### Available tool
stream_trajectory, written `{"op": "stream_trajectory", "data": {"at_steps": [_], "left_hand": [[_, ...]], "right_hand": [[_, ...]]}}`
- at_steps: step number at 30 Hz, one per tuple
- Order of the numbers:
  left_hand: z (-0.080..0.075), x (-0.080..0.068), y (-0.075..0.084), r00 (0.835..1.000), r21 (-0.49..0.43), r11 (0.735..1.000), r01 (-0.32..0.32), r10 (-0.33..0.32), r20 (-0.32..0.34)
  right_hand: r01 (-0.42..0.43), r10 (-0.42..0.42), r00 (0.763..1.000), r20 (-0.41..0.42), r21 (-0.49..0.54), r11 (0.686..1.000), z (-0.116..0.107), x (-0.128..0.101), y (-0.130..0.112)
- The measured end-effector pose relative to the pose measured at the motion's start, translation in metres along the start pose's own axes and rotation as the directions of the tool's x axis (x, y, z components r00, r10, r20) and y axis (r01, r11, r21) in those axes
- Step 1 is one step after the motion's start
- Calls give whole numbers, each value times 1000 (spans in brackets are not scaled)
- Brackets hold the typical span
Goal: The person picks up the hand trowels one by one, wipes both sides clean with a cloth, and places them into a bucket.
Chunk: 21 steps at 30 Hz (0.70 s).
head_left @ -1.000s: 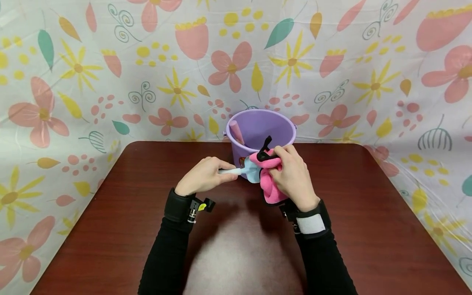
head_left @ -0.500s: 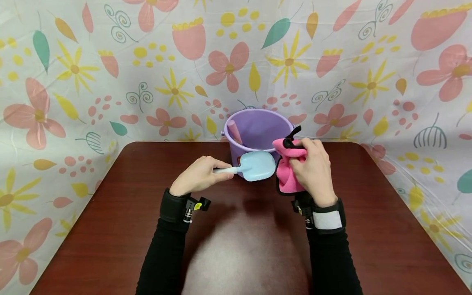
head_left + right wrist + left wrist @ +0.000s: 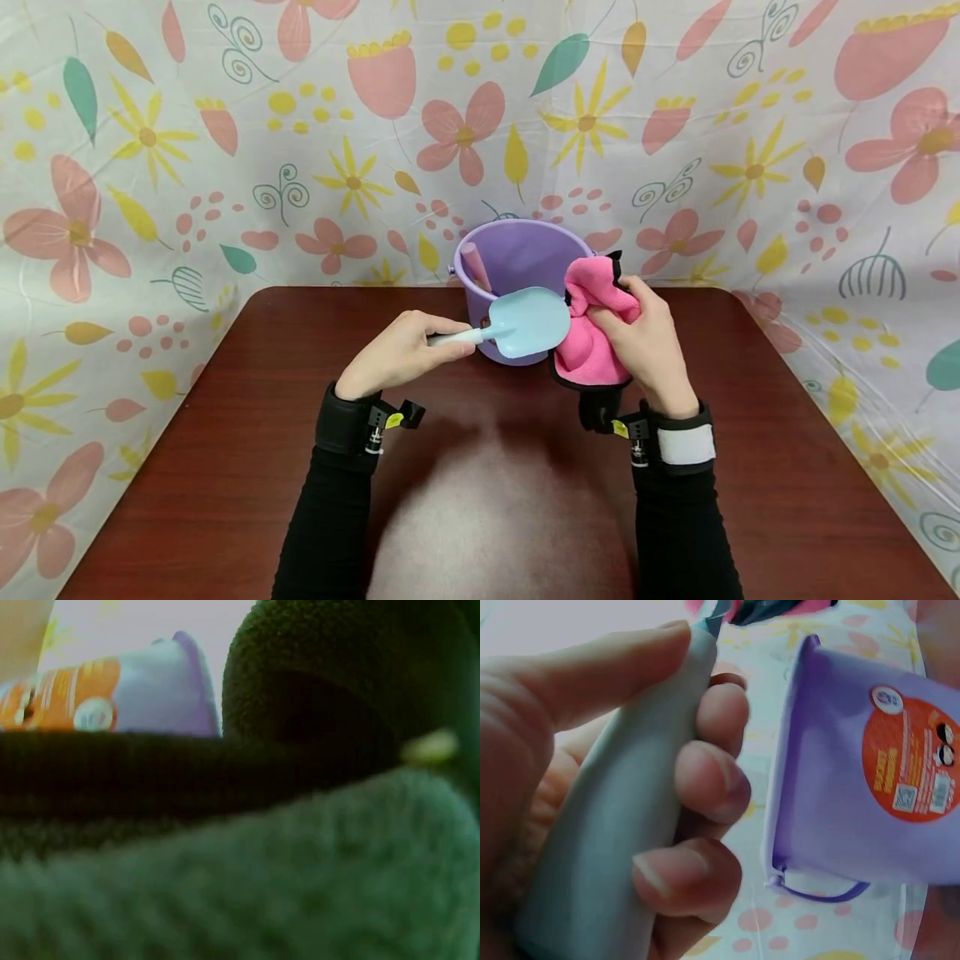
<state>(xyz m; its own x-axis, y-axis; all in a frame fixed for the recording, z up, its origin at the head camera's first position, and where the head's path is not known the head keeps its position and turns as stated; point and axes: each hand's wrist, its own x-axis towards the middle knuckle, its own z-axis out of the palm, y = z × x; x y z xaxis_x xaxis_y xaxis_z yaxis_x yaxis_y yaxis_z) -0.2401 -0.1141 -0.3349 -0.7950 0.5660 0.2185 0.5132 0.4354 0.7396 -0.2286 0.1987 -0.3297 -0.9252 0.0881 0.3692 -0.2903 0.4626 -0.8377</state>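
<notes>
In the head view my left hand (image 3: 401, 354) grips the pale handle of a light blue toy shovel (image 3: 529, 323), its blade pointing right. The left wrist view shows fingers and thumb curled round that handle (image 3: 622, 802). My right hand (image 3: 652, 342) pinches a bunched pink cloth (image 3: 588, 350) with black edging. The cloth lies at the blade's right edge; whether they touch I cannot tell. Cloth fills most of the right wrist view, dark and blurred, hiding the fingers there. Behind the shovel stands a purple bucket (image 3: 525, 242), upright, partly hidden by blade and cloth.
A pink stick-like piece (image 3: 476, 267) leans inside the bucket at its left. The bucket stands near the far edge of the brown table (image 3: 225, 467). Behind it hangs a flower-patterned sheet (image 3: 300, 108). An orange label (image 3: 911, 754) is on the bucket's side.
My right hand has drawn the cloth rightward off the shovel blade, which it covered before, and the cloth has changed its folds. The shovel has risen slightly, with its blade now fully visible.
</notes>
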Motion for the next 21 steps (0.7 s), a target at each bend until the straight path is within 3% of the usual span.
{"op": "stream_trajectory", "data": {"at_steps": [4, 8, 13, 16, 19, 20, 21], "left_hand": [[2, 0, 4, 1000, -77, 997, -7, 6, -16], [5, 2, 6, 1000, -128, 992, -9, 6, -22], [8, 5, 8, 1000, -155, 988, 7, -7, 0], [8, 6, 7, 1000, -150, 989, 5, -3, 13], [9, 8, 5, 1000, -128, 992, 0, 3, 27], [10, 8, 4, 999, -118, 993, 1, 3, 32], [10, 8, 3, 999, -108, 994, 3, 1, 37]], "right_hand": [[-25, 14, 998, 66, 172, 985, 10, 1, -1], [-89, 34, 985, 170, 328, 941, 22, 1, -2], [-228, 36, 937, 348, 528, 818, 36, -1, -1], [-328, 27, 886, 462, 585, 742, 42, -2, 6], [-426, 34, 819, 572, 568, 704, 46, 1, 22], [-514, 182, 785, 593, 457, 726, 53, 13, 32], [-555, 203, 754, 624, 441, 705, 54, 14, 36]]}}
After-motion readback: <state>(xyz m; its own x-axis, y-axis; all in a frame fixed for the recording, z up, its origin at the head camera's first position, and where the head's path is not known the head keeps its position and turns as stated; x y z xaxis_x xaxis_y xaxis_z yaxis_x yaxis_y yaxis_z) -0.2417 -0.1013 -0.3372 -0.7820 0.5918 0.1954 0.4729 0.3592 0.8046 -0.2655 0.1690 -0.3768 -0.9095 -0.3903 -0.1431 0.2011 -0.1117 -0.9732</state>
